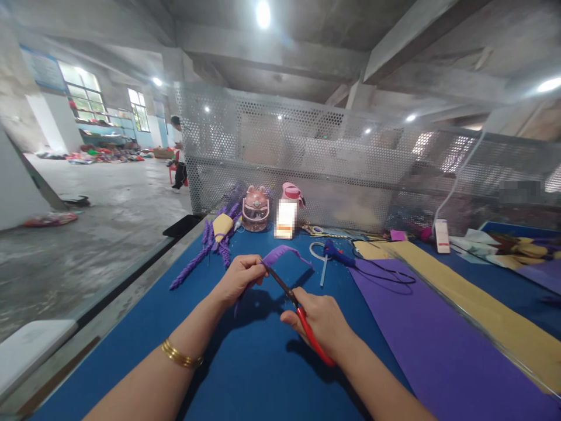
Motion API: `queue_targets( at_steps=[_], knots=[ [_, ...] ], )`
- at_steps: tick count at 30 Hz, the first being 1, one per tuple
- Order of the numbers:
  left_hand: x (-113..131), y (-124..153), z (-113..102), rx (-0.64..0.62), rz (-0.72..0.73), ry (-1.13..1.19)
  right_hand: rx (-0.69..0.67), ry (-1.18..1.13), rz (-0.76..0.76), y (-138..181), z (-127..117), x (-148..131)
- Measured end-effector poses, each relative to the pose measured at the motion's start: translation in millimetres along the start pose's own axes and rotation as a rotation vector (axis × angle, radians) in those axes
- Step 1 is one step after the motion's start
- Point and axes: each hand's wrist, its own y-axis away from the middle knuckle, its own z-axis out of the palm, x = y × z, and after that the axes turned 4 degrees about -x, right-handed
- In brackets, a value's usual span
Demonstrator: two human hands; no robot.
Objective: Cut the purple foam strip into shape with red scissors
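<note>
While the left hand [239, 279] pinches a purple strip [283, 253], the right hand [322, 318] clamps red scissors [302, 321].

Desk [245, 362]: blue covering, matt, felt-like. Scissors [302, 318]: dark metal blades, glossy red plastic handles. Purple strip [283, 252]: soft matt sheet, fringed edge. Purple sheet [421, 339] and yellow sheet [473, 304]: smooth, matt. Screen [333, 158]: perforated metal, dull grey. Bangles [180, 355]: shiny gold metal.

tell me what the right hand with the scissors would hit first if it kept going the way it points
Probably the purple fringed strip that the left hand holds: the right hand aims the scissors up-left, blades at the strip already.
</note>
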Motion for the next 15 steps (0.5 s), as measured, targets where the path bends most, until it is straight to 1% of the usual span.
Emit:
queue_targets(
  at_steps=[6, 15],
  knots=[
    [2.6, 0.7, 0.9, 0.0, -0.01, -0.011, 0.022, 0.021, 0.004, -1.6, 0.3, -0.5],
    [-1.4, -0.1, -0.6, -0.005, -0.02, 0.012, -0.004, 0.035, 0.015, -1.5, -0.1, -1.0]
  ],
)
